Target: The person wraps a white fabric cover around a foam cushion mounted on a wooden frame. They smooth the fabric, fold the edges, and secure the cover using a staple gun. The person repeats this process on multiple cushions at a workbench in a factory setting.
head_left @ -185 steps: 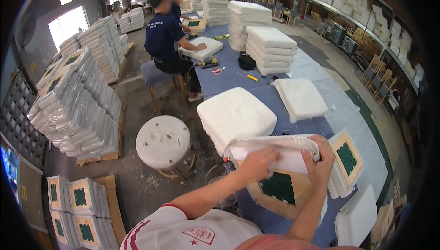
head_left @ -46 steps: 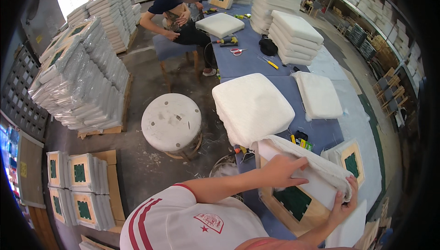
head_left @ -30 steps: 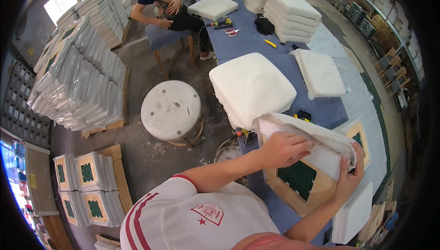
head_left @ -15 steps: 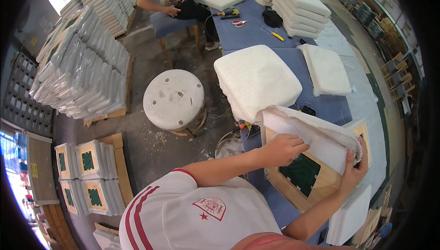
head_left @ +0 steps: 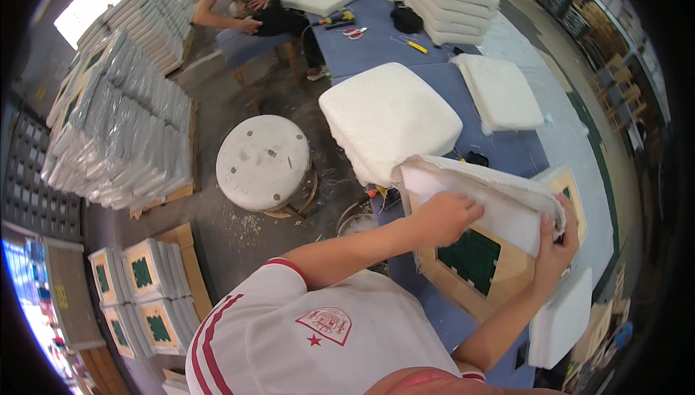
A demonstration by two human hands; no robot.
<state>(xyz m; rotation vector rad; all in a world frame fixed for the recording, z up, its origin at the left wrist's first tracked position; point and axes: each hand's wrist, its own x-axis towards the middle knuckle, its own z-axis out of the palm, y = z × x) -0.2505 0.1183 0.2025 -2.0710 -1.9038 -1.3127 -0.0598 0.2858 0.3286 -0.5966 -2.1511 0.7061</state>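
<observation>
Left hand (head_left: 443, 215) flat, fingers curled on white cushion cover (head_left: 492, 196); right hand (head_left: 556, 244) grips its far edge, apparently pinching.

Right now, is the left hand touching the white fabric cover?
Touching. The head view shows the left hand pressed flat on the white fabric cover, fingers on its surface.

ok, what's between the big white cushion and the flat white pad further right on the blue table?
Head view: only bare blue table lies between the big white cushion and the flat white pad. They lie apart; a small black object sits nearer, below the gap.
</observation>
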